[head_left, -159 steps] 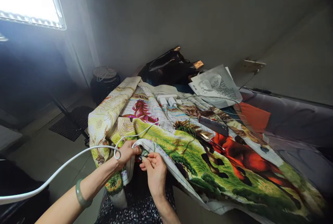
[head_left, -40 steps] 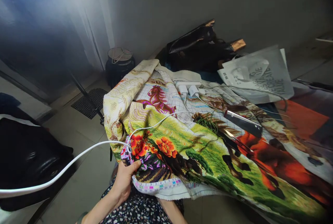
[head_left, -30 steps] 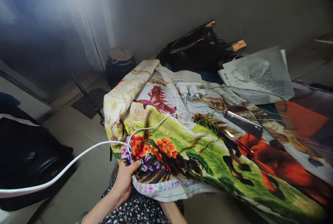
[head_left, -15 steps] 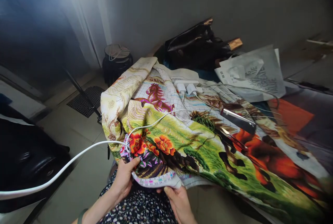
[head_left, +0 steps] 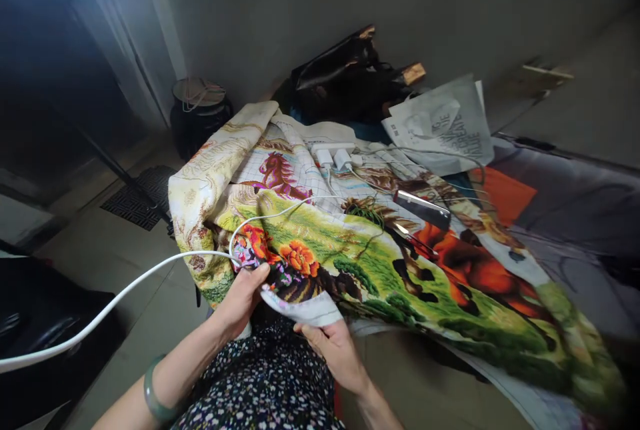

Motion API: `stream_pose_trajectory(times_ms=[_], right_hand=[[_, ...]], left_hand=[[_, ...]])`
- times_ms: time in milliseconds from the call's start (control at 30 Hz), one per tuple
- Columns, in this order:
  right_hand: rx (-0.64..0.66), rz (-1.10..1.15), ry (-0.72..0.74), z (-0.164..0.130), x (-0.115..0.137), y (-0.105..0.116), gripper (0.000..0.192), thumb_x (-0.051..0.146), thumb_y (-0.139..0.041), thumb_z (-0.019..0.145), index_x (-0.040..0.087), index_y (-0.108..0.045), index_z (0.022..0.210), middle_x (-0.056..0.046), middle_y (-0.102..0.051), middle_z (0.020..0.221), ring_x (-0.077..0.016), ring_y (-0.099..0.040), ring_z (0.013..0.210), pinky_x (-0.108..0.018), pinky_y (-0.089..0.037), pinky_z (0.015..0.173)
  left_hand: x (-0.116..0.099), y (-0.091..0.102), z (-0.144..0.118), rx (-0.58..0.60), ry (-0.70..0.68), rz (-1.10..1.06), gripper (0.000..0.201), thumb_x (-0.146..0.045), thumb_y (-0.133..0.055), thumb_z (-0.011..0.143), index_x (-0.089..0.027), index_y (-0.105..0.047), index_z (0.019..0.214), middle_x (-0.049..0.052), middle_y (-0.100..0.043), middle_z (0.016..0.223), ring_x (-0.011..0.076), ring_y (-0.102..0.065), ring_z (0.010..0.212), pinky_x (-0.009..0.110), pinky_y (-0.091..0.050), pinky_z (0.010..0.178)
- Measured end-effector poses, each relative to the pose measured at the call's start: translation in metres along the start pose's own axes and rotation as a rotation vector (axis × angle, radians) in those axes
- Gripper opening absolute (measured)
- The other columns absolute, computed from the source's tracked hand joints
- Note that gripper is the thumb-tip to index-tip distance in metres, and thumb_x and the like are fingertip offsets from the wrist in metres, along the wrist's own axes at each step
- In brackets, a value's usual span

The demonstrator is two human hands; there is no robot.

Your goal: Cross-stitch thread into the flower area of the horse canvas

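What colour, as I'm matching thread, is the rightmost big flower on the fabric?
The flower is orange; the head view shows it best.

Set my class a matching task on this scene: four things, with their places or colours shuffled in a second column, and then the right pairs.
1. left hand
2. right hand
3. phone
4. bangle

A. lying on the patterned cloth
B. green, ring-shaped
C. at the white border below the flowers
D. gripping cloth, thumb on top, left of the orange flowers

Pairs: 1-D, 2-C, 3-A, 4-B
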State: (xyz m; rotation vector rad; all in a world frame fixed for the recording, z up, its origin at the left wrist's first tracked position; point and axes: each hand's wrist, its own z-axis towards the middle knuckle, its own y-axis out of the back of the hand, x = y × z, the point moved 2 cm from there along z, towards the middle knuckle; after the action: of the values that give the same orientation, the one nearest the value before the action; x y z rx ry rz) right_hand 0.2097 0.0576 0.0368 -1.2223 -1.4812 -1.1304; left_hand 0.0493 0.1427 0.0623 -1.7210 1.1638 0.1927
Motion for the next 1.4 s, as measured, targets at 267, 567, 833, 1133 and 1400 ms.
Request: stream_pose_trajectory(times_ms=[267,567,833,1133,1400], right_hand=[[0.01,-0.321,0.297,0.017,0.091,0.06,0.028,0.037,-0.053,0.09,0.017,-0.07,0.082,-0.001,-0.061,0.063,-0.0123,-0.051,0.056,-0.023,-0.039,0.053],[-0.238,-0.125,0.251,0.099,0.111,0.116,0.036,0.049,-0.058,0.081,0.014,-0.061,0.076,0.001,-0.055,0.058,-0.0099,-0.049,0.049,-0.022,-0.042,0.047],[-0.527,-0.371,0.286,0.099,0.113,0.148,0.025,0.039,-0.063,0.076,0.015,-0.063,0.083,-0.006,-0.063,0.074,-0.0184,-0.059,0.065,-0.031,-0.05,0.062],[-0.315,-1.125,0.725,0.082,0.116,0.128,0.019,0.013,-0.048,0.089,0.019,-0.065,0.084,-0.004,-0.058,0.08,-0.0156,-0.055,0.077,-0.025,-0.044,0.069],[0.085,-1.459,0.86,0.11,0.065,0.132,0.032,0.008,-0.038,0.093,0.015,-0.06,0.071,-0.004,-0.05,0.069,-0.0164,-0.043,0.069,-0.03,-0.033,0.064]], left_hand=[[0.008,-0.038,0.05,-0.007,-0.099,0.001,0.033,-0.043,-0.072,0.066,-0.011,-0.067,0.064,0.005,-0.066,0.051,0.0153,-0.056,0.045,0.028,-0.046,0.052],[0.008,-0.033,0.057,-0.035,-0.111,-0.016,0.031,-0.039,-0.076,0.062,-0.009,-0.071,0.07,0.006,-0.072,0.063,0.0159,-0.062,0.055,0.025,-0.047,0.057],[0.008,-0.033,0.057,-0.043,-0.096,-0.024,0.028,-0.037,-0.077,0.062,-0.011,-0.07,0.067,0.005,-0.072,0.062,0.0142,-0.062,0.053,0.024,-0.046,0.057],[0.007,-0.033,0.056,-0.038,-0.079,-0.058,0.026,-0.034,-0.078,0.062,-0.01,-0.071,0.068,0.005,-0.072,0.064,0.0136,-0.062,0.053,0.023,-0.048,0.056],[0.01,-0.032,0.058,-0.138,-0.097,-0.167,0.02,-0.022,-0.078,0.061,-0.011,-0.07,0.075,0.003,-0.073,0.065,0.0157,-0.065,0.057,0.026,-0.052,0.057]])
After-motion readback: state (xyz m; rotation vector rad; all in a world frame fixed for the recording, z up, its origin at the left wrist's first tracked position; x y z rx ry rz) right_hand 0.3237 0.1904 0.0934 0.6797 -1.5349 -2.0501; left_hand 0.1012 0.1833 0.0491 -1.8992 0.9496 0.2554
